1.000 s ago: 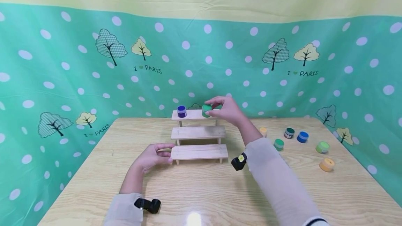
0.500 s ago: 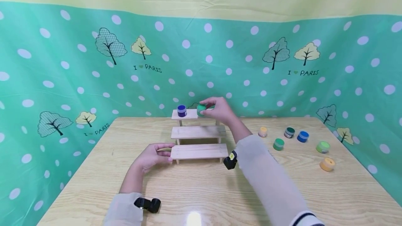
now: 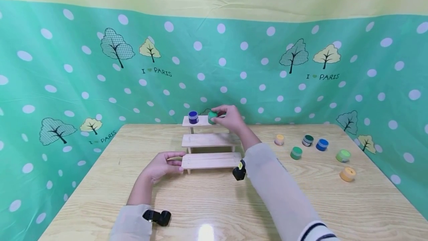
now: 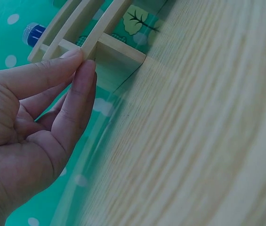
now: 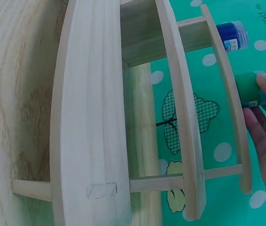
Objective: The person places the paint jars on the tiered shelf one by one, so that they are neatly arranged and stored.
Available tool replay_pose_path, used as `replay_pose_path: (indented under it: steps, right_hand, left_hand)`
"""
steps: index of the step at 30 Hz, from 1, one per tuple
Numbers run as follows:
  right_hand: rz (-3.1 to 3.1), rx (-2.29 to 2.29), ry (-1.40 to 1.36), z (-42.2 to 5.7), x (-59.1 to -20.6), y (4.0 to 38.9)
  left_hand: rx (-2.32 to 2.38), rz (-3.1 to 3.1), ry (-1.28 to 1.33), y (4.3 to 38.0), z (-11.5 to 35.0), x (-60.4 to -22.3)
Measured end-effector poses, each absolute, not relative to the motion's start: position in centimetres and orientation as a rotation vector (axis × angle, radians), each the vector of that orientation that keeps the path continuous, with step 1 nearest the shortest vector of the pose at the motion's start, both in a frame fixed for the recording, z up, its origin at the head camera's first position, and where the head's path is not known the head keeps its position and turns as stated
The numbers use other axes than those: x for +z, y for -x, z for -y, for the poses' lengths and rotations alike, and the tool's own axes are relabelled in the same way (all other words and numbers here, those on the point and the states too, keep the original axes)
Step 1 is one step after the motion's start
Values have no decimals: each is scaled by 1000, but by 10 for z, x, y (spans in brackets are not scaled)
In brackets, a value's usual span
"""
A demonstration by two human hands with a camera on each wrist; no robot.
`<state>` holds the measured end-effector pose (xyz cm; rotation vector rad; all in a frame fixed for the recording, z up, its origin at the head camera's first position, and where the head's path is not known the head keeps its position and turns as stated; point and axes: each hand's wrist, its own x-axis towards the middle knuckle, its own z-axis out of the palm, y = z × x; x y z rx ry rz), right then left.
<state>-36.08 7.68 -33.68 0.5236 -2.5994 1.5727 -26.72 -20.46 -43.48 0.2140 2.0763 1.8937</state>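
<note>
A three-step wooden display stand (image 3: 211, 160) stands on the table. At its lowest step, my left hand (image 3: 162, 167) pinches the left end between thumb and forefinger; the left wrist view shows those fingertips on the board edge (image 4: 105, 29). My right hand (image 3: 231, 119) reaches over the stand and grips a green paint jar (image 3: 211, 117) at the top step. In the right wrist view the base of the green jar (image 5: 247, 89) is right at the top board. A dark blue paint jar (image 3: 193, 117) stands to its left on that step, with a small gap between them.
To the right on the table (image 3: 207, 203) are several more jars: a pale orange one (image 3: 279, 140), a green one (image 3: 296, 153), a dark green one (image 3: 308, 140), a blue one (image 3: 322, 144), a light green one (image 3: 343, 156) and an orange one (image 3: 348, 174). A patterned curtain (image 3: 214, 73) hangs behind.
My right hand has slid left along the top step with the green jar, closing in on the dark blue one. My left hand has kept its grip on the lowest step.
</note>
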Motion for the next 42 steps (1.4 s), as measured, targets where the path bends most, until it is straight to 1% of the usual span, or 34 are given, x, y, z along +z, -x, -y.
replay_pose_path:
  steps: [6, 14, 22, 28, 42]
  right_hand:
    - [2601, 1585, -487, -76, -337, 361]
    - [2584, 1562, -532, -75, -340, 363]
    - [2532, 1566, -513, -86, -339, 357]
    - [2516, 1499, -583, -96, -337, 351]
    - [2324, 1538, -746, -117, -335, 326]
  left_hand:
    - [1888, -2077, -227, 268, 204, -434]
    - [1887, -2076, -218, 269, 204, -434]
    - [1883, -2078, -220, 269, 203, -435]
    - [1877, -2098, -203, 269, 203, -435]
    - [1892, -2072, -210, 267, 205, -438]
